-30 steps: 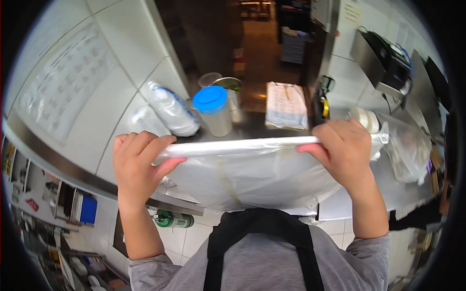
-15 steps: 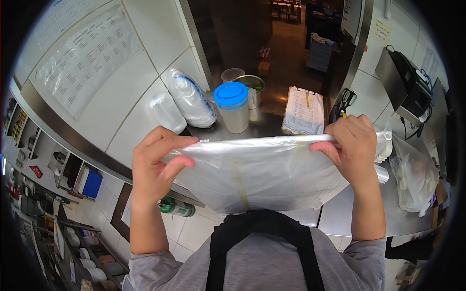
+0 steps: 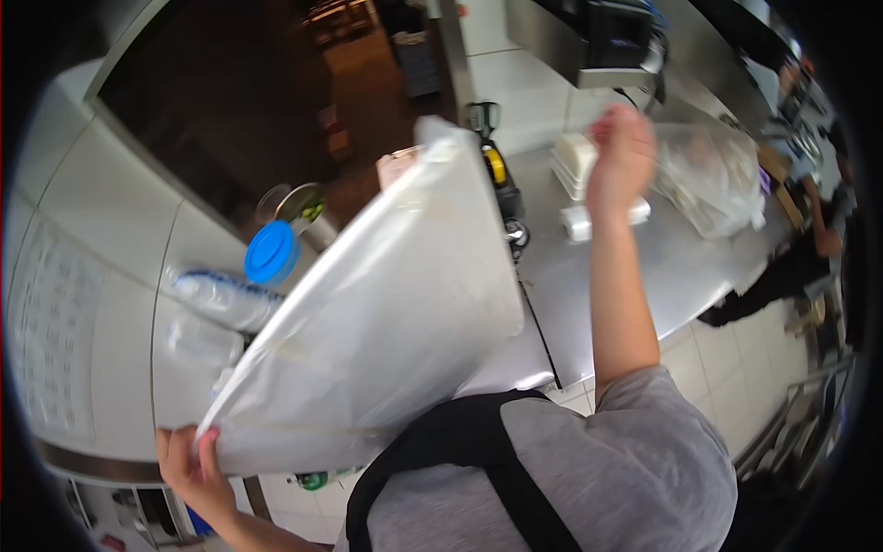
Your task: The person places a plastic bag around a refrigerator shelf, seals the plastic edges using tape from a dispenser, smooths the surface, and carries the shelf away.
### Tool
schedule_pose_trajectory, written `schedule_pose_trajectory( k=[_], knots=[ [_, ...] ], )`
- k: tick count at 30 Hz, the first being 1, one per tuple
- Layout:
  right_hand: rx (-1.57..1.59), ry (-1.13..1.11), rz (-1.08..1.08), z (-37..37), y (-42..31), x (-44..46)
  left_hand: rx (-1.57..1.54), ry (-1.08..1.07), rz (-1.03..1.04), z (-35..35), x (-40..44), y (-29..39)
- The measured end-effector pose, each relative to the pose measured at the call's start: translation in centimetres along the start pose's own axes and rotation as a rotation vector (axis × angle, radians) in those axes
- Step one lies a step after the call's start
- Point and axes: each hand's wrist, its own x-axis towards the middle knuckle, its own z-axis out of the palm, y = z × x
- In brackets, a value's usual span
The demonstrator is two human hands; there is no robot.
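Observation:
A large, flat, whitish plastic sheet or bag point(image 3: 386, 294) slants across the view, its folded edge running from lower left to upper middle. My left hand point(image 3: 190, 460) pinches its lower left corner between thumb and fingers. My right hand point(image 3: 623, 156) is raised over the metal counter at the right, apart from the plastic, its fingers blurred and curled. Just left of that hand stand white foam containers point(image 3: 574, 164). Whether anything is in the right hand cannot be made out.
On the left are a blue-lidded container point(image 3: 272, 252), a metal pot point(image 3: 311, 210) and wrapped packs point(image 3: 225, 299). A filled plastic bag point(image 3: 713, 175) lies on the metal counter point(image 3: 589, 304). Scissors and a yellow-black tool point(image 3: 497, 170) are near the centre. Another person point(image 3: 819, 230) stands far right.
My right hand has let go of the plastic's edge and moved away from it. My left hand has moved down and left, tilting the plastic. The camera view has swung to the right.

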Motion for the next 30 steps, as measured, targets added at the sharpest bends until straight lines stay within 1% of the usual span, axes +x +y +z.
schedule_pose_trajectory(
  k=[1,2,3,4,5,6,8,9,10,12,13,14,16,17,18,20,22,23,24,25,26,27,28,29,30],
  knots=[
    [-0.174,-0.065,0.191,-2.3,3.8,0.1,0.016,0.025,-0.017,0.1,-0.3,-0.1],
    [-0.286,-0.133,0.367,-4.8,9.3,0.0,0.039,0.055,-0.043,0.1,-0.6,-0.2],
    [-0.629,-0.224,0.388,-7.2,14.6,-0.8,0.072,0.051,-0.003,0.0,-0.8,-0.4],
    [-0.736,-0.292,0.467,-8.6,17.3,-2.3,0.076,0.048,-0.001,0.2,-0.8,-0.2],
    [-0.838,-0.368,0.544,-9.3,19.2,-3.4,0.057,0.108,0.011,0.6,-1.0,0.0],
    [-0.829,-0.378,0.546,-9.6,20.9,-3.8,0.041,0.171,0.019,0.8,-1.3,0.1],
    [-1.029,-0.472,0.561,-9.8,23.9,-4.3,0.056,0.190,0.034,1.0,-1.8,0.1],
    [-1.094,-0.517,0.541,-9.5,24.9,-4.5,0.056,0.203,0.059,0.9,-1.9,0.1],
    [-1.082,-0.527,0.544,-9.2,25.7,-4.3,0.071,0.207,0.055,0.7,-2.1,0.1],
    [-1.231,-0.640,0.597,-8.5,27.4,-3.8,0.055,0.207,0.133,0.3,-2.5,0.3],
    [-1.220,-0.562,0.668,-8.1,28.7,-3.7,0.067,0.212,0.127,0.2,-2.6,0.6],
    [-1.211,-0.577,0.666,-8.2,29.6,-3.7,0.071,0.198,0.121,0.0,-2.7,0.9],
    [-0.918,-0.445,0.927,-7.7,29.4,-3.7,0.085,0.185,0.105,-0.3,-2.8,1.5],
    [-0.777,-0.368,1.007,-7.7,29.2,-3.6,0.087,0.173,0.112,-0.3,-2.8,1.7],
    [-0.775,-0.375,1.010,-7.7,28.3,-4.1,0.087,0.160,0.120,-0.4,-2.8,1.7],
    [-0.650,-0.293,0.886,-8.1,25.7,-5.3,0.058,0.151,0.116,-0.8,-2.8,1.6],
    [-0.702,-0.339,0.839,-8.6,23.4,-5.8,0.028,0.147,0.098,-0.8,-2.9,1.7],
    [-0.754,-0.370,0.804,-8.9,22.7,-6.3,0.014,0.140,0.058,-0.8,-2.9,1.8],
    [-0.764,-0.377,0.815,-9.3,22.8,-6.8,0.000,0.127,0.020,-0.9,-3.0,1.8],
    [-0.885,-0.421,0.853,-9.7,22.9,-7.3,-0.026,0.121,-0.027,-0.9,-3.0,1.8],
    [-1.006,-0.464,0.881,-9.9,22.9,-7.3,-0.030,0.115,-0.031,-0.8,-2.8,1.8],
    [-1.148,-0.481,0.856,-10.0,23.1,-7.2,-0.033,0.142,-0.039,-0.7,-2.5,2.0],
    [-1.152,-0.488,0.848,-10.6,22.7,-6.9,-0.033,0.174,-0.050,-0.5,-2.3,2.1],
    [-1.484,-0.584,0.497,-11.1,22.2,-6.8,-0.027,0.184,-0.064,-0.3,-2.1,2.3],
    [-1.766,-0.665,0.101,-11.3,21.9,-6.8,-0.031,0.167,-0.076,-0.3,-1.9,2.8]
  ],
)
